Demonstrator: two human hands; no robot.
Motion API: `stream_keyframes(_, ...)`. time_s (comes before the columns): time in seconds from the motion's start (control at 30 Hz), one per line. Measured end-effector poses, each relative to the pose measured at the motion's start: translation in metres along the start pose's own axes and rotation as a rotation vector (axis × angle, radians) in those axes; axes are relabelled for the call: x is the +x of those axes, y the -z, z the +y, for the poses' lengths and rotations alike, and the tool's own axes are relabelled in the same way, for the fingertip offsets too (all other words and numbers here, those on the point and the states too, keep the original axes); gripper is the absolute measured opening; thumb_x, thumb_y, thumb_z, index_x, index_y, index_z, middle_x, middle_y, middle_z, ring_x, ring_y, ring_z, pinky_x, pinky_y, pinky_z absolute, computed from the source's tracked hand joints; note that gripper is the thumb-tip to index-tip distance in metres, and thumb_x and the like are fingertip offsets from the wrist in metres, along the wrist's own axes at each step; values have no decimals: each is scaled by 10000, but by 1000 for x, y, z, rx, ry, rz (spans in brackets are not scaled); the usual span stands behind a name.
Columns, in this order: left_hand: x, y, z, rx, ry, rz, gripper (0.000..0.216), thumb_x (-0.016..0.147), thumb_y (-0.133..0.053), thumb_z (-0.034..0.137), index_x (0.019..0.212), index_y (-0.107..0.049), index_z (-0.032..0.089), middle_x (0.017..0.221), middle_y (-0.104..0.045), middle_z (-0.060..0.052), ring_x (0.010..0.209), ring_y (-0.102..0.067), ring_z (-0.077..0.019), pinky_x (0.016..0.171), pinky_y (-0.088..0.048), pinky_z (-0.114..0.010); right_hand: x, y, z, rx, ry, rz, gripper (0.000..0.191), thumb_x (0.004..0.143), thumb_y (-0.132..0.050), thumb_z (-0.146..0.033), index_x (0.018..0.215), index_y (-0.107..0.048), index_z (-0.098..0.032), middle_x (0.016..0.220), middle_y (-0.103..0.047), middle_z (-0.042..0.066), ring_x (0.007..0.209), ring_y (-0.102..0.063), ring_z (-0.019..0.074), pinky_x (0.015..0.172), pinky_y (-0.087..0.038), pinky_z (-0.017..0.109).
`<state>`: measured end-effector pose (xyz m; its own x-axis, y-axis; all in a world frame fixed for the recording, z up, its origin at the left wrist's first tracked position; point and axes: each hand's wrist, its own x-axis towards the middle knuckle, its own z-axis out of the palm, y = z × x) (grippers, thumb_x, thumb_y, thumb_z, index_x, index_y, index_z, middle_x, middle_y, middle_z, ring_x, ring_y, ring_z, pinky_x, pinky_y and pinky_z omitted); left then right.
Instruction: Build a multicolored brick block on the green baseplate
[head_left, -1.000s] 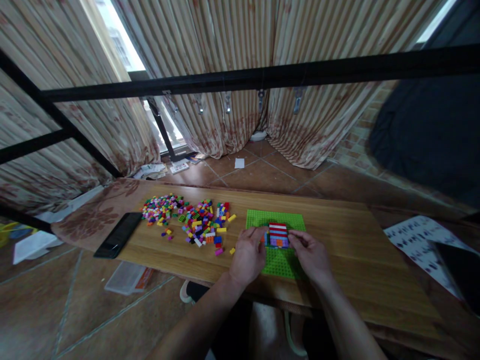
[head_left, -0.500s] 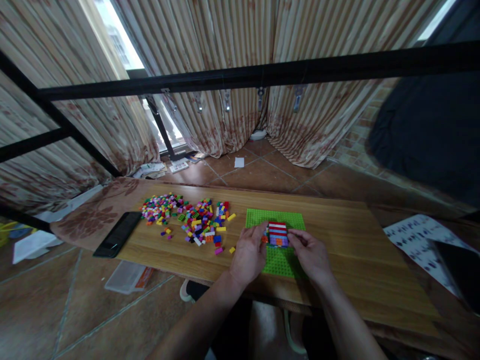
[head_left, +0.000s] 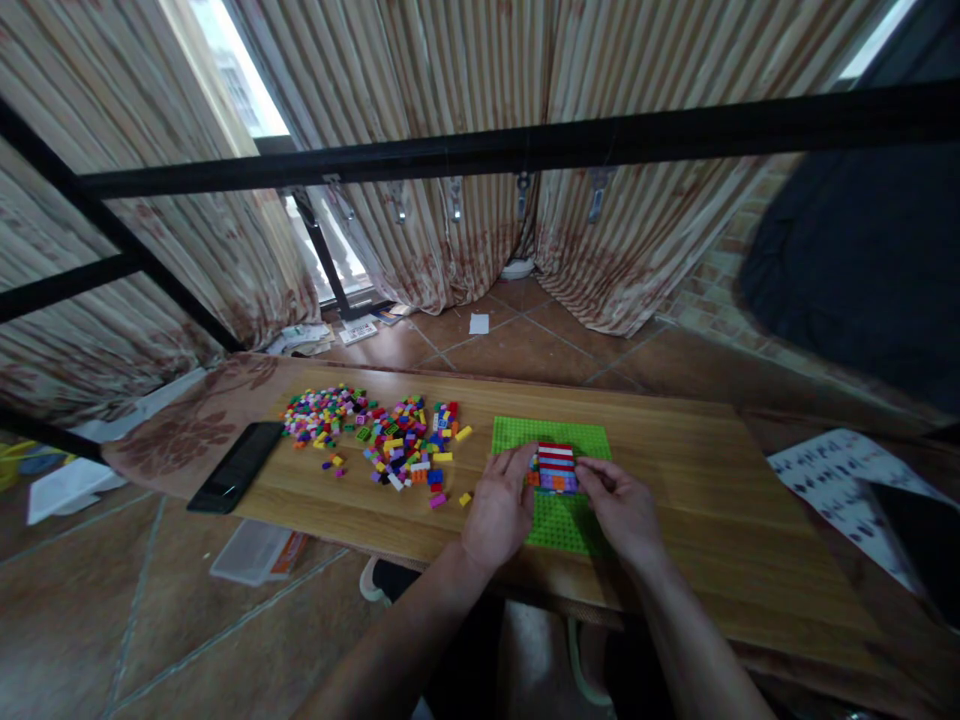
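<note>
A small block of toy building bricks (head_left: 556, 460), striped red and white on top with purple and orange bricks at its near side, sits on a green studded baseplate (head_left: 559, 537). My left hand (head_left: 500, 505) lies against its left side, fingers bent round that edge. From the right, my right hand (head_left: 621, 505) presses thumb and fingers together at the block's right edge. Whether a separate small brick is between those fingertips is hidden. The palms cover parts of the baseplate.
Left of the baseplate lie a pile of mixed loose bricks (head_left: 405, 445) and a heap of smaller pieces (head_left: 319, 412). A black phone (head_left: 236, 467) rests at the wooden table's (head_left: 697, 500) left end. A black metal rail (head_left: 465, 160) crosses beyond the table.
Almost nothing differs. Both hands stay at the sides of the brick block, and the view has shifted very slightly.
</note>
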<state>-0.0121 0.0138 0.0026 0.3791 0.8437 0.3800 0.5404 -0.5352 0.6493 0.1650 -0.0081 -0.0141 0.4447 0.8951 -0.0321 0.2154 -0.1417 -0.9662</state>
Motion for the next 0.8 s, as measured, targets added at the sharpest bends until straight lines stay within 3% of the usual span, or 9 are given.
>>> stream_keyframes(0.13,0,-1,1,-43,19,1,616,818,-502,-29,1385,-443,205,1297,-590,-100,1156,-626,-206,987,-554,-386,-3,-2,-4,-54,23,32,549,731,-669,-605,1039,-720,-154,813,-740,79,678,-639,207,649,-493,341)
stream_keyframes(0.27,0,0,1,-59,38,-9,633,816,-504,-30,1397,-424,207,1299,-581,-103,1154,-630,-202,978,-561,-369,-10,-10,-12,-256,59,45,712,731,-647,-657,1233,-633,-151,977,-717,103,683,-618,203,677,-494,363)
stream_keyframes(0.37,0,-1,0,-58,40,-11,636,824,-508,-19,1405,-413,222,1306,-575,-100,1169,-621,-205,988,-558,-376,-16,-18,-16,-345,119,49,757,744,-631,-652,1314,-567,-157,1138,-674,145,891,-650,263,809,-504,411)
stream_keyframes(0.47,-1,-2,0,-55,41,-6,623,832,-506,-9,1403,-412,221,1317,-569,-105,1193,-609,-213,996,-556,-385,-19,-23,-17,-392,173,45,756,762,-619,-630,1339,-535,-148,1214,-634,168,1077,-620,301,914,-485,441)
stream_keyframes(0.8,-1,-3,1,-81,63,-3,607,815,-516,-20,1377,-434,196,1325,-574,-114,1219,-600,-216,1018,-550,-386,-16,-26,-12,-376,142,43,751,736,-649,-580,1322,-542,-123,1254,-618,189,1143,-607,314,970,-473,452)
